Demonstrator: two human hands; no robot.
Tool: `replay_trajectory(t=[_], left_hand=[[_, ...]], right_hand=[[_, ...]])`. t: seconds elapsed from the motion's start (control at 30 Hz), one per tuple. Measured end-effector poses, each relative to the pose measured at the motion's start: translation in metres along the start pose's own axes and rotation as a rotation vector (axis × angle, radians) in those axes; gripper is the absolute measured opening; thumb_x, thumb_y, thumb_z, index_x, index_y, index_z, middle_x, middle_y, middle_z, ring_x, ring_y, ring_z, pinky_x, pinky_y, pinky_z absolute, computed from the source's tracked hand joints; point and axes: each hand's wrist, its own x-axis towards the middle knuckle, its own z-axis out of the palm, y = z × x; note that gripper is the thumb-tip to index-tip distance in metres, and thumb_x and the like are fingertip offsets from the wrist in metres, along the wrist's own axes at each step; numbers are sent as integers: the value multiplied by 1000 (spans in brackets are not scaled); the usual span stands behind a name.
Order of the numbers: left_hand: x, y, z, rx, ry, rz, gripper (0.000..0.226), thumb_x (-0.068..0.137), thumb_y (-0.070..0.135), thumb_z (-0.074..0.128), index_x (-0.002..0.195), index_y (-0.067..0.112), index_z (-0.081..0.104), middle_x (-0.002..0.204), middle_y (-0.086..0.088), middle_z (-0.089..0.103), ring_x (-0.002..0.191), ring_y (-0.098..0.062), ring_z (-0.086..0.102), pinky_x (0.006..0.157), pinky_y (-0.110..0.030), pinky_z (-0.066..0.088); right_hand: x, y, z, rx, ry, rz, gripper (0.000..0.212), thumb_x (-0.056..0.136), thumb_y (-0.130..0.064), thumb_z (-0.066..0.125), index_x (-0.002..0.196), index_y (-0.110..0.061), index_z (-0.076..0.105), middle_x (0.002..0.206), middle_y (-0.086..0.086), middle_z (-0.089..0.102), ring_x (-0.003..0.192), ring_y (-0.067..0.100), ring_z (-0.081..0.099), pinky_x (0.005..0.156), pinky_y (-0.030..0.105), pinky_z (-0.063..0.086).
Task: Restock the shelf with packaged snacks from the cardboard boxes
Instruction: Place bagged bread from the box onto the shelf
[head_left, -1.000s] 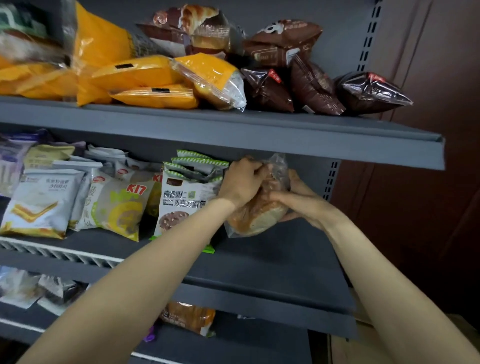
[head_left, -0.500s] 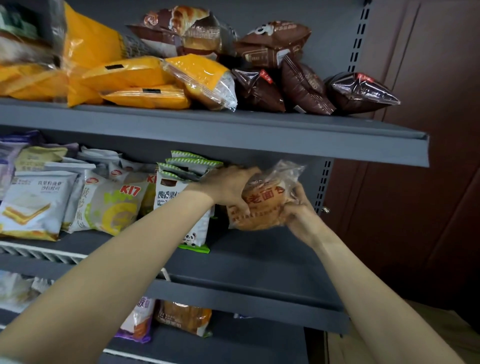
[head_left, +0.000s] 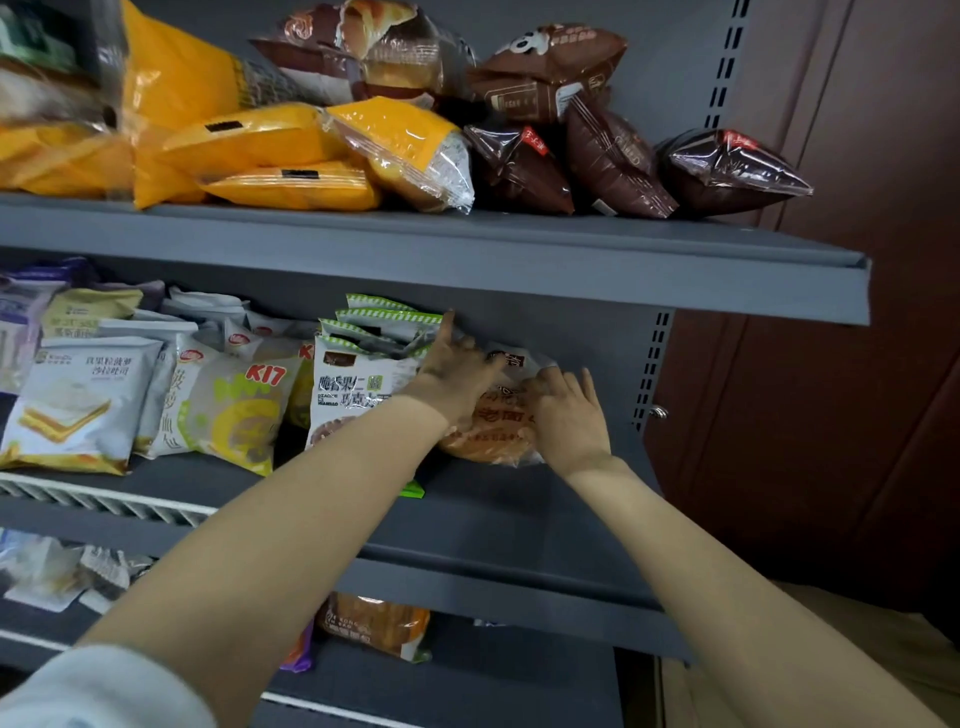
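Observation:
A clear packet of round brown bread (head_left: 496, 434) stands on the grey middle shelf (head_left: 498, 519), leaning back toward the rear panel. My left hand (head_left: 457, 366) lies on its upper left with fingers spread, touching the green-and-white packets (head_left: 363, 384) beside it. My right hand (head_left: 569, 410) presses flat on the packet's right side, fingers straight. Both hands cover much of the packet. A cardboard box (head_left: 852, 644) shows at the lower right.
The top shelf (head_left: 467, 249) carries yellow packets (head_left: 291, 156) and brown packets (head_left: 613, 156). White and KI7 packets (head_left: 234, 410) fill the middle shelf's left part. An orange bread packet (head_left: 376, 626) lies on the lower shelf. A dark wooden panel (head_left: 857, 364) stands to the right.
The bread packet went from being held in front of the shelf to standing deeper on it. Both hands have opened out and now lie flat on it.

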Motion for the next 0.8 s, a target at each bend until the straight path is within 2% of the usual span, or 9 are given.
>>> replay_trajectory(t=[0.07, 0.13, 0.2, 0.27, 0.43, 0.5, 0.57, 0.67, 0.8], left_hand=[[-2, -3, -2, -36, 44, -21, 87, 73, 39, 73, 145, 20, 28, 149, -3, 38, 141, -25, 27, 116, -54, 1], [-8, -9, -4, -145, 91, -39, 67, 78, 34, 67, 138, 22, 40, 142, -1, 44, 137, -23, 32, 116, -48, 11], [-22, -17, -7, -299, 167, -83, 50, 84, 31, 59, 132, 25, 46, 139, 0, 46, 133, -22, 34, 111, -40, 22], [-42, -29, -7, -499, 251, -194, 42, 88, 27, 55, 130, 25, 49, 139, -1, 46, 131, -23, 36, 105, -37, 29], [-104, -65, 20, -840, 440, -489, 33, 81, 27, 49, 108, 16, 64, 112, -8, 65, 108, -31, 59, 89, -41, 49], [-135, -84, 33, -851, 387, -600, 28, 83, 25, 52, 106, 14, 64, 101, -13, 68, 97, -34, 63, 79, -43, 52], [-168, -108, 53, -854, 311, -655, 22, 89, 20, 54, 108, 13, 62, 97, -11, 69, 91, -33, 64, 74, -43, 53], [-227, -148, 89, -903, 256, -737, 18, 93, 19, 53, 108, 15, 61, 92, 0, 66, 81, -24, 63, 67, -36, 53], [-317, -208, 149, -905, 209, -863, 15, 93, 22, 53, 101, 15, 64, 88, -3, 66, 75, -24, 63, 65, -36, 53]], right_hand=[[2, 0, -3, -17, -10, -16, 59, 89, -14, 56, 143, -18, 32, 139, 6, 35, 135, 25, 29, 121, 45, 2], [2, -2, -9, 76, -29, -26, 66, 88, -18, 56, 147, -25, 26, 140, 6, 31, 137, 26, 24, 121, 42, 2], [-1, -6, -19, 241, -17, -40, 67, 86, -18, 58, 146, -26, 30, 139, 4, 31, 135, 27, 26, 119, 37, 13], [-4, -16, -31, 432, 20, -40, 56, 86, -11, 56, 140, -19, 41, 138, 4, 35, 131, 26, 31, 109, 31, 30], [-3, -79, -63, 675, 14, -106, 31, 89, -13, 52, 120, -18, 56, 122, 6, 59, 112, 25, 55, 93, 35, 46], [-4, -119, -73, 766, -30, -171, 26, 90, -12, 52, 115, -18, 59, 108, 2, 64, 100, 20, 60, 85, 29, 47], [-6, -164, -77, 790, -51, -239, 22, 91, -13, 50, 109, -19, 62, 98, 0, 65, 93, 19, 61, 79, 30, 49], [-10, -244, -76, 796, -76, -343, 22, 91, -13, 51, 107, -17, 65, 98, 6, 68, 90, 24, 62, 78, 38, 52], [-19, -371, -61, 807, -203, -475, 21, 93, -16, 49, 106, -16, 65, 99, 6, 70, 90, 24, 64, 79, 43, 53]])
